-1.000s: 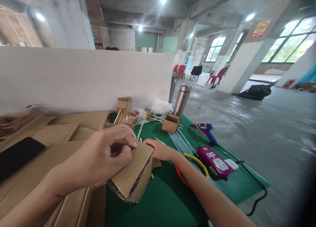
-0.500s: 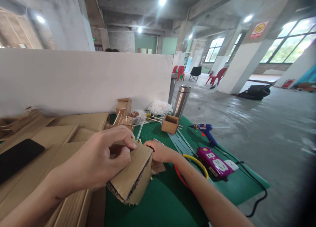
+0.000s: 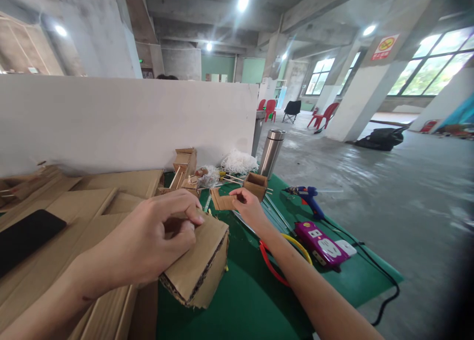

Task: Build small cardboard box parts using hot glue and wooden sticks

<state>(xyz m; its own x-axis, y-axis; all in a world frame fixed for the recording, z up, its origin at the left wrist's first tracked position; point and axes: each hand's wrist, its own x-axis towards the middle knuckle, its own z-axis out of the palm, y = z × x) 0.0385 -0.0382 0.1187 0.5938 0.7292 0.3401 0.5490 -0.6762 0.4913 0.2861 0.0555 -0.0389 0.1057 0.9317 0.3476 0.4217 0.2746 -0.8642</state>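
Note:
My left hand (image 3: 159,236) is closed at the top of a cardboard box (image 3: 198,256), its fingers curled and its thumb resting along the upper face. Rough corrugated edges show on the box's near side. Beyond the box, my right hand (image 3: 249,206) pinches a small folded piece of cardboard (image 3: 222,201) between thumb and fingers. That piece is held clear of the box, above the green table mat (image 3: 255,305). Just behind my right hand stands a small open cardboard box (image 3: 255,184).
Flat cardboard sheets (image 3: 85,202) with a black phone (image 3: 31,239) cover the left side. To the right lie a blue glue gun (image 3: 311,199), a purple power strip (image 3: 322,245) and yellow and red tubing (image 3: 274,266). A steel flask (image 3: 271,152) stands behind.
My right hand has moved away from the box's far side, up and slightly right, with the folded cardboard piece now in plain view. My left hand and the box have stayed put.

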